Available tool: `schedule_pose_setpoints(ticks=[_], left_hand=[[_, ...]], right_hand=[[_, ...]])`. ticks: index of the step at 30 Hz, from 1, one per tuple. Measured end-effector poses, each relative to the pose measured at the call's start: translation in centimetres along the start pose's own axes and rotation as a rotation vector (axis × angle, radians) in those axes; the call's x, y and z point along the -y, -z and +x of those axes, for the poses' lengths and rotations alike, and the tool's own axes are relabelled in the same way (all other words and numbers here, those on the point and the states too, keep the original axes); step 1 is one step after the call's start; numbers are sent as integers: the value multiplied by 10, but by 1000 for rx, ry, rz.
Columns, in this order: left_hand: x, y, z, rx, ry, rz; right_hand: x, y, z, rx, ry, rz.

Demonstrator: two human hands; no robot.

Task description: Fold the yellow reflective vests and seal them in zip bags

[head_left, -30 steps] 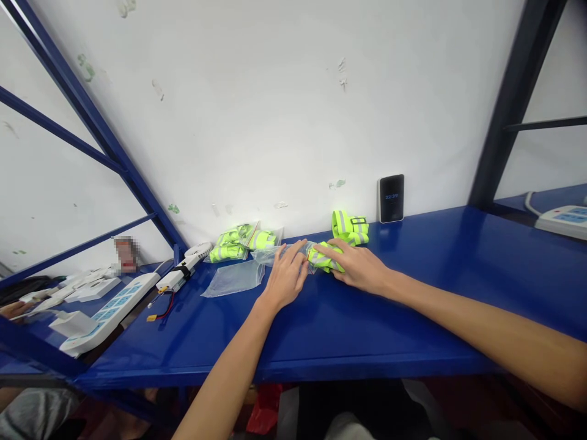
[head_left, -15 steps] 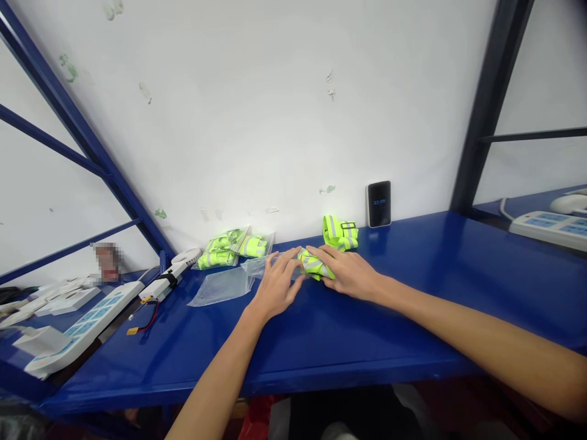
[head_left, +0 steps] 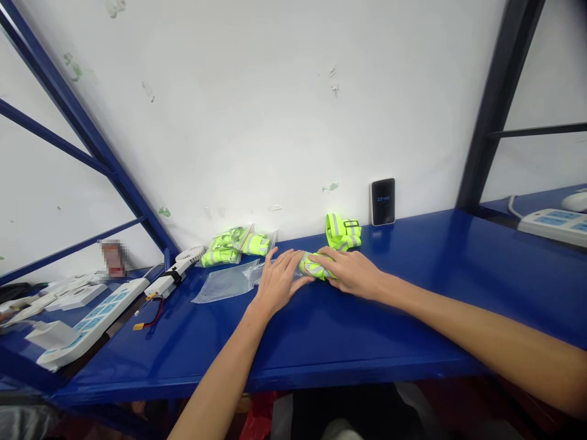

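A folded neon-yellow reflective vest [head_left: 312,266] lies on the blue shelf [head_left: 413,293], partly inside the mouth of a clear plastic bag [head_left: 258,272]. My right hand [head_left: 351,272] rests on top of the vest with its fingers curled over it. Beside it, my left hand [head_left: 277,281] lies flat on the bag, fingers stretched toward the vest. A second folded vest [head_left: 342,231] sits just behind, loose. Two bagged vests [head_left: 236,243] lie against the wall to the left. An empty clear bag [head_left: 220,285] lies left of my left hand.
A dark phone [head_left: 382,201] leans upright on the white wall. A small white fan [head_left: 183,263], a red-wired connector [head_left: 147,316] and a white power strip [head_left: 85,327] lie at the left. Another power strip [head_left: 553,223] sits far right beyond a dark shelf post [head_left: 495,110].
Both hands have shifted slightly left with the vest, pressing it further into the clear bag. The camera view wobbled a little.
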State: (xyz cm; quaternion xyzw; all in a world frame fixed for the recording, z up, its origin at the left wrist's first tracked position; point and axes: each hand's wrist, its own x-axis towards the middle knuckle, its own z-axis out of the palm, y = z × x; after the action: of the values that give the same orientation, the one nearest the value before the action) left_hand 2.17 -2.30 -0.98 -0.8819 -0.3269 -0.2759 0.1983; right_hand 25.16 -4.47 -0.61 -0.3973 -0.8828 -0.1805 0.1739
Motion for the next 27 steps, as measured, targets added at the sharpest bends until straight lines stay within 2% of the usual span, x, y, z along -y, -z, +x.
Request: schedule_pose_setpoints(ticks=[4,10,13,16,20,22,24,27], left_hand=[[-1,1,1,10,23,-39],[2,-2,1,34,-41,-72],[-1,-4,6,-18,-62,-10],[-8,-2,12,-223,-54,130],[-17,2,15,-640,-84,235],[-18,1,13,-691,-81,165],[-16,-3,10,-620,40,2],[-8,-10,7,-496,394,-279]], right_hand=[[0,-1,2,20,-4,34],[0,-1,1,9,13,104],[-1,-2,0,-32,-2,201],[-4,-3,2,-129,-56,423],[-6,-6,8,-257,-260,762],[-6,-7,12,-291,-369,870],[-6,-9,13,-294,-442,952],[-5,-11,13,-276,-537,1063]])
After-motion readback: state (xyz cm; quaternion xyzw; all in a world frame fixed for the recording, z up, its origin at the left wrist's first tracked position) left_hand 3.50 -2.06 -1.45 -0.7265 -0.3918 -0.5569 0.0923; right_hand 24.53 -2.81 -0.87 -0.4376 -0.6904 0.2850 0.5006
